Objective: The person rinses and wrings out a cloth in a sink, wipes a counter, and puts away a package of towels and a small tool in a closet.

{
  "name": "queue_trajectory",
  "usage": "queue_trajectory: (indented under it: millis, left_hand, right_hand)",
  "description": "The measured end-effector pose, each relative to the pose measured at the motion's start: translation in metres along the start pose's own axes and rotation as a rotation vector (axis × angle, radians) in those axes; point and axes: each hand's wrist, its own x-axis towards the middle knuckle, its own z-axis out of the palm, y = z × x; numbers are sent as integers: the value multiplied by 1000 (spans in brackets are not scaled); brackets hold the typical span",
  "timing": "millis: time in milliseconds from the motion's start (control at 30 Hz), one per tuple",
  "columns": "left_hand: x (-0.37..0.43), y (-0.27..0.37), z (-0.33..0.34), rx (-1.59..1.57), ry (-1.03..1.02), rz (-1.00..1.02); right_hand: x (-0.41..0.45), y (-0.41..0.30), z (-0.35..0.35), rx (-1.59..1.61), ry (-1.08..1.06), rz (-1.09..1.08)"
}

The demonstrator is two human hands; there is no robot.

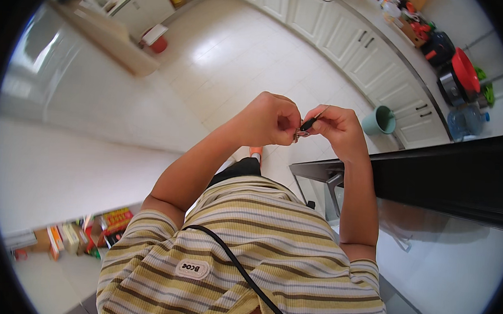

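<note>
My right hand (pixel 341 130) pinches a black-headed key (pixel 308 124) between thumb and fingers, its thin metal blade slanting up to the right. Close beside it, my left hand (pixel 272 118) has thumb and fingertips closed on a small bunch of keys on a ring (pixel 299 134). The black-headed key seems joined to that bunch. Fingers cover part of the bunch, so its other pieces are too small to make out. Both hands are raised in front of my striped shirt (pixel 247 226), above the tiled floor.
A dark-framed door (pixel 445 173) with a metal handle (pixel 334 181) stands at my right. White cabinets (pixel 332 36) carry a cluttered counter. A green bucket (pixel 380 120) stands by them. At far left is a red bin (pixel 158 44); boxes (pixel 116 220) sit behind at lower left.
</note>
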Motion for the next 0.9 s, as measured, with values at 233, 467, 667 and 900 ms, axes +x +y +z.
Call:
queue_trajectory:
  millis: [233,467,667,900]
  left_hand:
    - [123,-23,-56,-6,-166,32]
    - [245,-61,-116,-532,-54,-74]
    - [314,-96,-134,-184,233,253]
    - [422,-105,-166,136,419,392]
  right_hand:
    - [66,-11,-42,17,384,31]
    - [178,-3,-84,206,821,-159]
    - [265,1,-138,-54,864,-220]
    - [366,10,-234,214,768,-182]
